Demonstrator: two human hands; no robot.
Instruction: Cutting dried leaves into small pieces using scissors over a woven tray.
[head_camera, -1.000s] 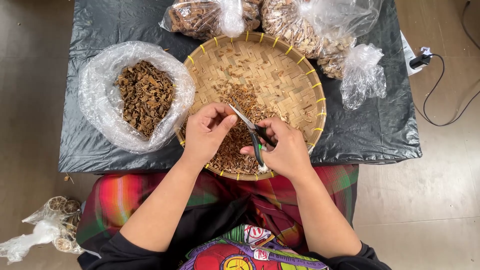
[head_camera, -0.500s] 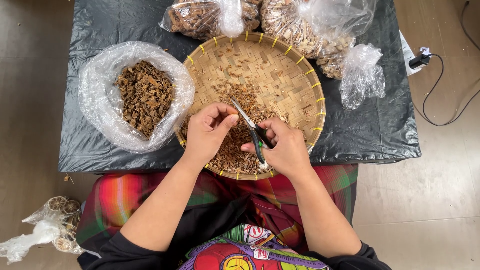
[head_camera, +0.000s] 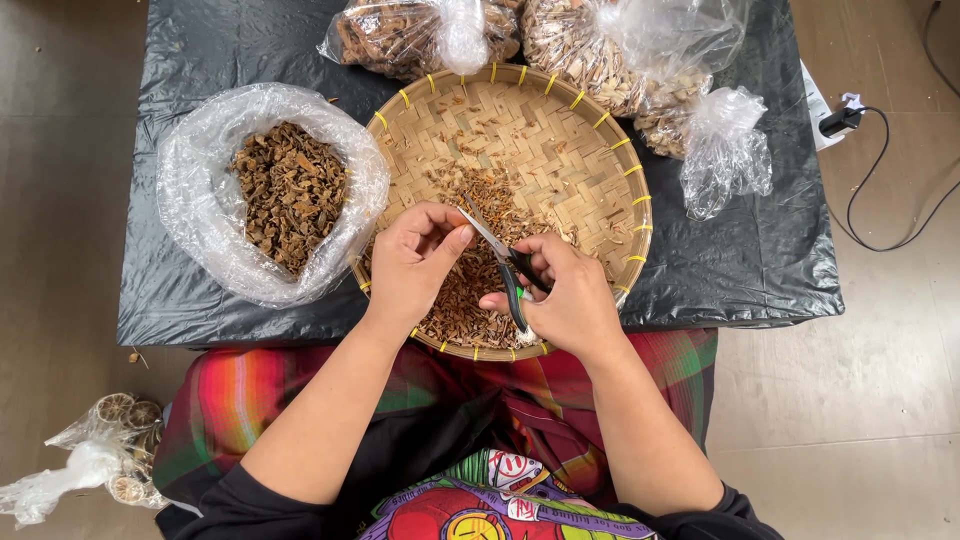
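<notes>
Over the woven tray of brown bits, right hand fingers clamp scissors.

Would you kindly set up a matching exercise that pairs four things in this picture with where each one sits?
Things:
1. scissors
2. open bag of brown pieces
3. woven tray
4. power cable

Places:
A. on the floor, right of the table
B. left end of the table
C. in the right hand
D. middle of the black table cover

Pairs: 1-C, 2-B, 3-D, 4-A
</notes>
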